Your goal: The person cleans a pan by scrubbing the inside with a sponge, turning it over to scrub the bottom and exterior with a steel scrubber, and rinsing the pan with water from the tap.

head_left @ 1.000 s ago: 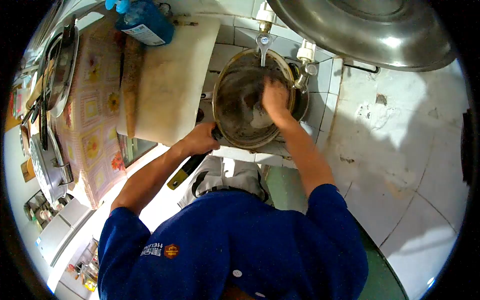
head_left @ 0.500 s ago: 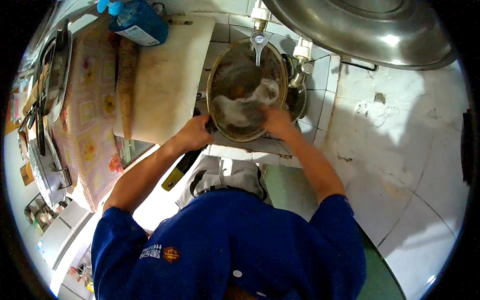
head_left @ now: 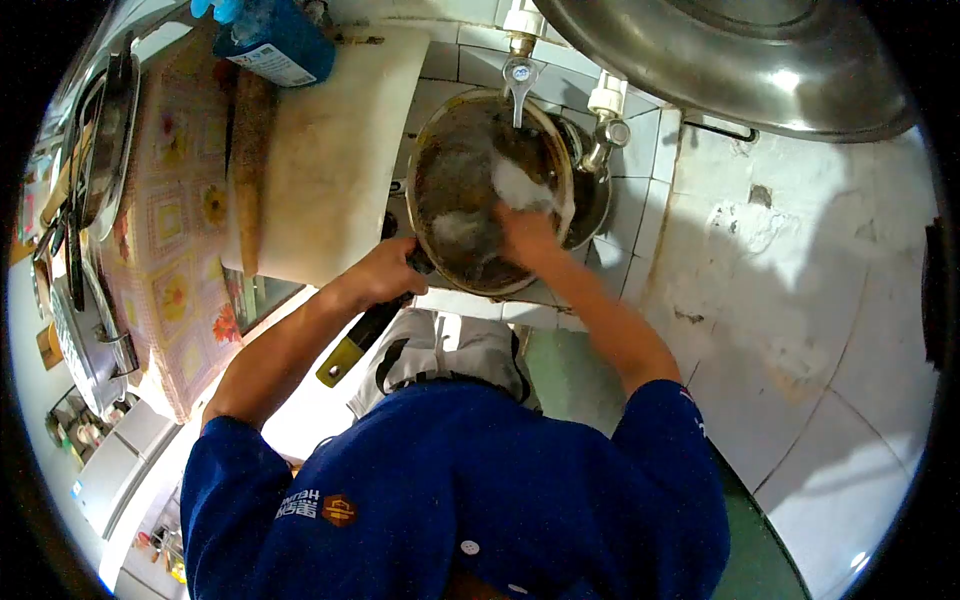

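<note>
A dark, deep frying pan (head_left: 437, 165) with a pale rim and white suds (head_left: 522, 187) inside sits below the tap. My left hand (head_left: 388, 270) is closed around the pan's black handle (head_left: 372, 328), whose end is yellow-green. Inside the pan, my right hand (head_left: 527, 238) presses on the bottom among the suds. Its fingers look curled, but they are blurred, and anything under them is hidden. A metal tap (head_left: 519, 85) hangs over the far part of the pan. Another metal vessel (head_left: 592, 205) shows partly from under the pan's right side.
Left of the pan lies a white cutting board (head_left: 330, 160) with a wooden rolling pin (head_left: 254, 190) along its edge. A blue bottle (head_left: 275, 45) stands at its far end. A second tap (head_left: 604, 145) is right of the pan. A large metal basin (head_left: 740, 70) hangs at upper right.
My right hand has moved left and slightly down inside the pan. The suds have shifted and broken up. The pan has moved slightly toward me; my left hand keeps its hold.
</note>
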`<state>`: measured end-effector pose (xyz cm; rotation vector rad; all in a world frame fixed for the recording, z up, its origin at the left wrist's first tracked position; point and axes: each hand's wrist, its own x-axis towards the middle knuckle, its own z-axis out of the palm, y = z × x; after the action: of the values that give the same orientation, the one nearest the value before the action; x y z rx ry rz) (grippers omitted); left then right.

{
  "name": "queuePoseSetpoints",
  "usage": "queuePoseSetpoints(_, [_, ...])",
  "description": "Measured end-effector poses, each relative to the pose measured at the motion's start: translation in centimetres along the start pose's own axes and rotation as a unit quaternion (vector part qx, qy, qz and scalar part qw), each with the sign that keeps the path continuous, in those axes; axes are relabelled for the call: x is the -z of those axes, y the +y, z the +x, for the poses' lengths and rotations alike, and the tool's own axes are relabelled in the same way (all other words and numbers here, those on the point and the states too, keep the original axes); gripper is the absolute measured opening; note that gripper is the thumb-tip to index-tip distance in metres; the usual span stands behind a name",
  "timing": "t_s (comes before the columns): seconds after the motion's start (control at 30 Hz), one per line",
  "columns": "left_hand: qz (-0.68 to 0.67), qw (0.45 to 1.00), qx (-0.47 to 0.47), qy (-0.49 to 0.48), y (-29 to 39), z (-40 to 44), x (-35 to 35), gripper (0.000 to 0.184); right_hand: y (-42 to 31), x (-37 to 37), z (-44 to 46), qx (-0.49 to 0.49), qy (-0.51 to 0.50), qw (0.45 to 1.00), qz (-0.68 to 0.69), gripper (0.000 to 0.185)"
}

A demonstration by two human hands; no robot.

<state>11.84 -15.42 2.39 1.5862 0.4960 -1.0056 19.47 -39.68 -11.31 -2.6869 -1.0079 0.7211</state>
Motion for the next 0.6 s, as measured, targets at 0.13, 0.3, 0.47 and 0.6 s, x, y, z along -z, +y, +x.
queuePoseSetpoints(0.13, [-0.054, 0.998, 0.007, -0.018, -1.3, 0.0, 0.4, 0.038, 6.9, 4.1, -2.2, -0.071, 0.246, 0.944, -0.207, 0.032])
queuePoseSetpoints(0.3, [-0.141, 0.981, -0.008, -0.134, -1.9, 0.3, 0.7, 0.029, 11.0, 4.3, -2.0, -0.263, 0.241, 0.923, 0.142, 0.050])
queuePoseSetpoints(0.47, [-0.151, 0.975, 0.007, -0.163, -2.4, 0.7, 1.3, 0.026, 15.1, 0.7, -2.0, -0.296, 0.237, 0.836, 0.396, 0.075])
queuePoseSetpoints(0.6, [-0.116, 0.970, 0.030, -0.213, -2.2, 1.2, 2.3, 0.023, 12.5, 4.7, -3.9, -0.280, 0.254, 0.889, 0.259, 0.075])
